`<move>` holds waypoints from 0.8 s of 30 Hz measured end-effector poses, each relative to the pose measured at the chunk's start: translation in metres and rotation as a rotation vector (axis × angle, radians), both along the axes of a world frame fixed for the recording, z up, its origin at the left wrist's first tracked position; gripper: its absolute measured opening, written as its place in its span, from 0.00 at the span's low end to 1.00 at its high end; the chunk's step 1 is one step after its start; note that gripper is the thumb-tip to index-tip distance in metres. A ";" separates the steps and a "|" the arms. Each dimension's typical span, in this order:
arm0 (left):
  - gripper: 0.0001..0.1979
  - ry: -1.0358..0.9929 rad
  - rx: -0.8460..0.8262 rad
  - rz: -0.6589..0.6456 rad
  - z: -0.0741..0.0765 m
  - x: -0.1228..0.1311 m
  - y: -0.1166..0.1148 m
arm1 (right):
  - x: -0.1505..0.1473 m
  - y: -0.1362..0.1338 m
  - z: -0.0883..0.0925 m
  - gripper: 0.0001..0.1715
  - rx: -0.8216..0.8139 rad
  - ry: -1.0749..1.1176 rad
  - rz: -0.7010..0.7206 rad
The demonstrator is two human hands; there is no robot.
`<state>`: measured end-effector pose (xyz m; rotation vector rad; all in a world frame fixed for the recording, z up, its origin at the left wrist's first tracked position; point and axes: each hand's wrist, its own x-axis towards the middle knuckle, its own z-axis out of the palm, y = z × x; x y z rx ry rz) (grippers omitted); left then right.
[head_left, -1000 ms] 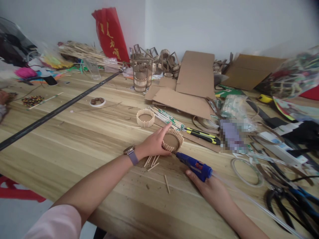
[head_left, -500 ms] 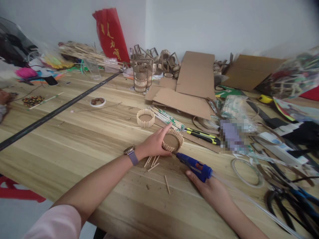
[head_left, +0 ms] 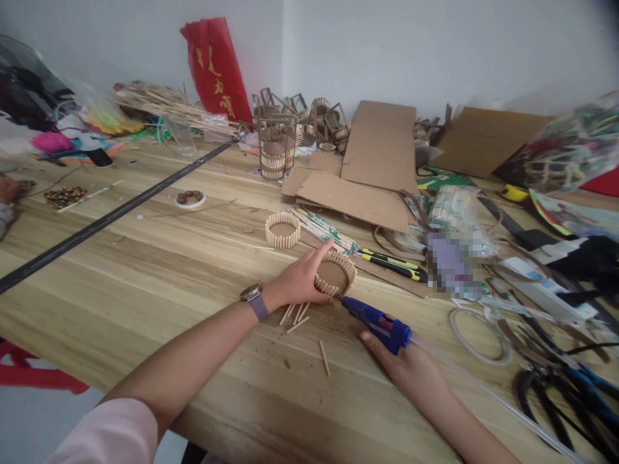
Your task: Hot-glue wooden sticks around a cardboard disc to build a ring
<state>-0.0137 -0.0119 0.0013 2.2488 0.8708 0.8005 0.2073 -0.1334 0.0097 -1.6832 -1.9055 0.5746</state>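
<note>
My left hand [head_left: 305, 277], with a watch on its wrist, is wrapped round the near left side of a small round basket [head_left: 344, 270] walled with short wooden sticks. A blue hot glue gun [head_left: 377, 321] is in my right hand [head_left: 403, 364], a clear glue stick trailing from its back. The gun's nozzle points at the basket's lower rim; whether it touches cannot be made out. Several loose short sticks [head_left: 297, 324] lie below my left hand. Just behind stands a second stick-walled basket [head_left: 283, 231].
A yellow-black utility knife [head_left: 394, 264] lies beyond the basket, before cardboard sheets [head_left: 358, 196]. Rolls of tape [head_left: 478, 335] and black-handled tools [head_left: 546, 399] crowd the right. Finished baskets with handles [head_left: 278, 148] stand at the back. Another person's hand [head_left: 8, 190] shows at far left.
</note>
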 end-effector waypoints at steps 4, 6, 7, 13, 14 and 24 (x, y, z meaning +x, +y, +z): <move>0.63 0.009 0.003 0.001 -0.001 0.000 0.000 | 0.001 0.000 0.000 0.23 0.002 0.008 0.002; 0.63 0.013 0.000 -0.002 -0.001 0.000 0.000 | 0.000 0.000 0.000 0.23 0.000 0.008 -0.006; 0.63 0.016 -0.004 -0.007 -0.001 0.000 0.000 | -0.001 0.000 0.001 0.22 -0.001 0.007 -0.012; 0.64 0.008 -0.039 -0.024 0.003 0.000 -0.003 | 0.004 0.002 0.007 0.23 -0.067 0.071 -0.069; 0.64 0.006 -0.042 -0.022 0.004 0.000 -0.003 | 0.008 0.002 0.009 0.24 -0.095 0.097 -0.088; 0.64 0.018 -0.016 0.013 0.003 0.000 -0.002 | 0.059 0.007 0.036 0.35 -0.841 0.437 0.028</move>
